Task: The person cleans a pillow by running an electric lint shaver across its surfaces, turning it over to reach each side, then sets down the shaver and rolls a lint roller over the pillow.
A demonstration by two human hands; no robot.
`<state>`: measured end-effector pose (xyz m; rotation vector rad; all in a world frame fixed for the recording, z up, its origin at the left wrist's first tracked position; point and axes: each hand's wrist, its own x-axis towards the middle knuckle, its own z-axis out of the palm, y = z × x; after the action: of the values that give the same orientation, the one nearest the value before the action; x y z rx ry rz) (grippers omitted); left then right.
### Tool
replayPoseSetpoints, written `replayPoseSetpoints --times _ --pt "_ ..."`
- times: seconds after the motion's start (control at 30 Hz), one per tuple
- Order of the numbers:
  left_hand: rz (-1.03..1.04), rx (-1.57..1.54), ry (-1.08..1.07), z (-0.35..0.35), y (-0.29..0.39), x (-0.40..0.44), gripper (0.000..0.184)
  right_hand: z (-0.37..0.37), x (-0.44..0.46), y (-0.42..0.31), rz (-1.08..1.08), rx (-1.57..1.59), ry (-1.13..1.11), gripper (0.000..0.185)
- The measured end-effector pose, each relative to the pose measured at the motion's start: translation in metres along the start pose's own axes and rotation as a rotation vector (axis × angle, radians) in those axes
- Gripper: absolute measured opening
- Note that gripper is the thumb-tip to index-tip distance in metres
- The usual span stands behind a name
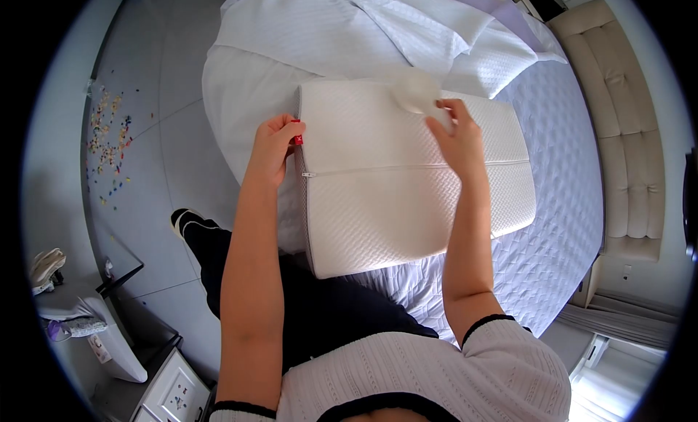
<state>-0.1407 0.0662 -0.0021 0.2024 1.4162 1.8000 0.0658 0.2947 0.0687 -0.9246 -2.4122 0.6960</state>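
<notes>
A white textured pillow (378, 211) lies on the bed, with a zipper seam running across its middle and a zipper pull near its left end. At the pillow's upper left edge, my left hand (274, 149) is closed on a small red tag (298, 132). Over the upper right part of the pillow is my right hand (458, 134), its thumb and fingers apart. Beside its fingertips a pale, blurred thing (418, 93) shows; I cannot make out what it is.
White bedding (305, 29) is bunched at the bed's far side. A quilted bed cover (556, 145) spreads on the right, below a beige padded headboard (629, 131). Small colourful pieces (109, 138) are scattered on the grey floor at the left. A white cabinet (174, 393) stands lower left.
</notes>
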Motion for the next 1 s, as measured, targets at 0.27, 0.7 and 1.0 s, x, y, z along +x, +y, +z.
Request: replayPoseSetpoints --times 0.27,0.7,1.0 --pt "-0.006 0.008 0.054 0.004 0.003 -0.002 0.017 -0.05 -0.013 0.041 0.312 -0.219 0.113 0.036" --pt "0.01 -0.001 0.025 0.0 0.002 -0.002 0.018 0.03 -0.025 -0.054 -0.12 0.094 -0.076 0.037" --pt "0.019 0.001 -0.016 -0.004 0.0 0.001 0.019 -0.014 -0.008 0.02 -0.052 -0.111 0.067 0.035"
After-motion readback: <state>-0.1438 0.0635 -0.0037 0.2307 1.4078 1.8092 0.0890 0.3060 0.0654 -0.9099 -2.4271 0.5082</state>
